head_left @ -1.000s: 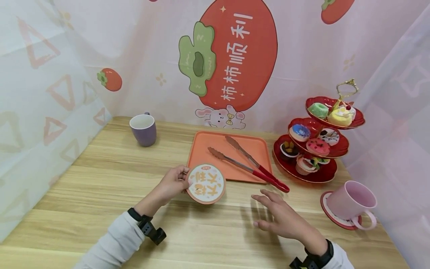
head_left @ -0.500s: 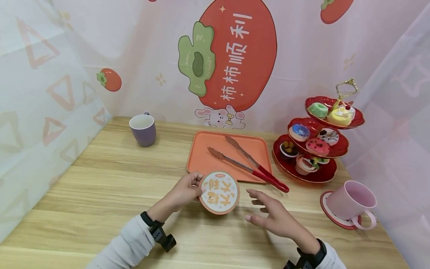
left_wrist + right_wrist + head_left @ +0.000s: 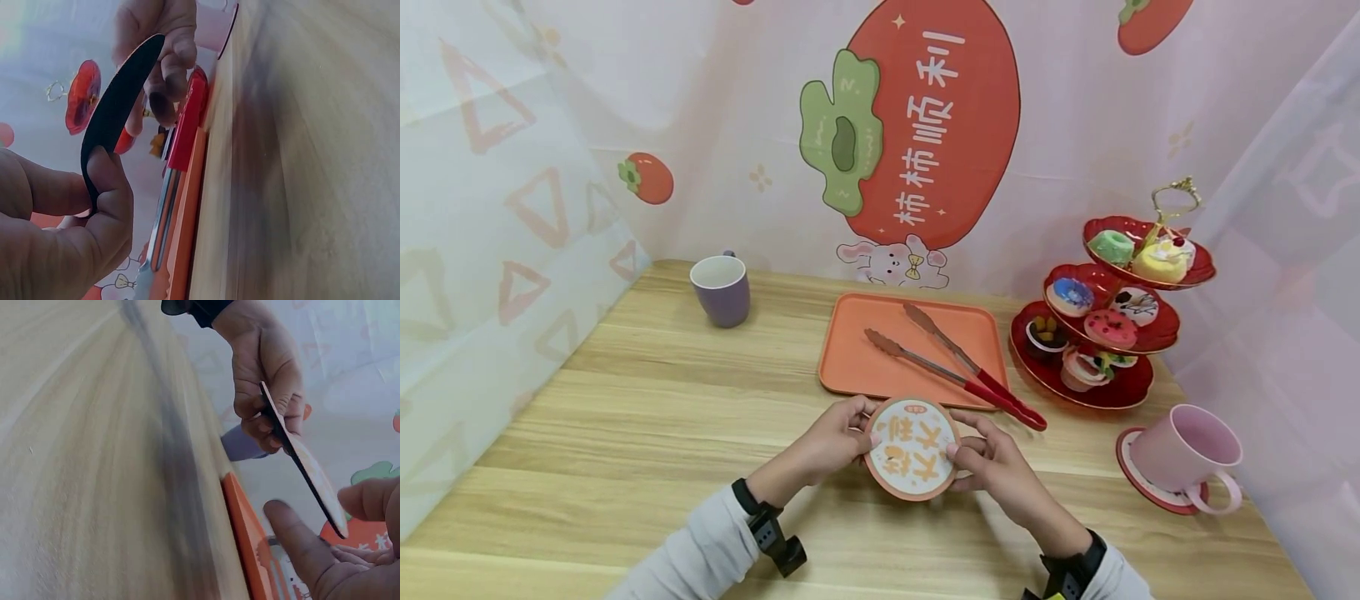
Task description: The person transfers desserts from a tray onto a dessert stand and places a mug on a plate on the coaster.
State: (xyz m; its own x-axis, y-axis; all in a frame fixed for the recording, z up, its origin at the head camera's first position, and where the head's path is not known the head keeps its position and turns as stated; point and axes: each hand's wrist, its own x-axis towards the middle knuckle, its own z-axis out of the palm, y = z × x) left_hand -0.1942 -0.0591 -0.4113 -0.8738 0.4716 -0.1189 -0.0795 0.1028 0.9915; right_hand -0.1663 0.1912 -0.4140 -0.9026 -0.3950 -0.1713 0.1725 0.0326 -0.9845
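A round coaster [image 3: 913,448] with an orange rim, a white face and yellow characters is held tilted above the table. My left hand [image 3: 833,442] pinches its left edge, thumb on the printed face and curled fingers behind. The dark underside of the coaster [image 3: 119,100] faces the left wrist camera. At the opposite edge is my right hand [image 3: 996,467], its thumb by the printed face. In the right wrist view, a gap shows between the right forefinger [image 3: 300,540] and the coaster [image 3: 306,465]; whether the thumb touches it I cannot tell.
Behind the hands lies an orange tray [image 3: 857,358] with red-handled tongs [image 3: 955,375] across it. A purple cup [image 3: 722,292] stands at the back left. On the right are a three-tier dessert stand [image 3: 1112,396] and a pink mug [image 3: 1180,450] on another coaster [image 3: 1131,479].
My left hand has carried the coaster to the right and toward me. My right hand has moved left to the coaster's right edge, its fingers bending closer round it.
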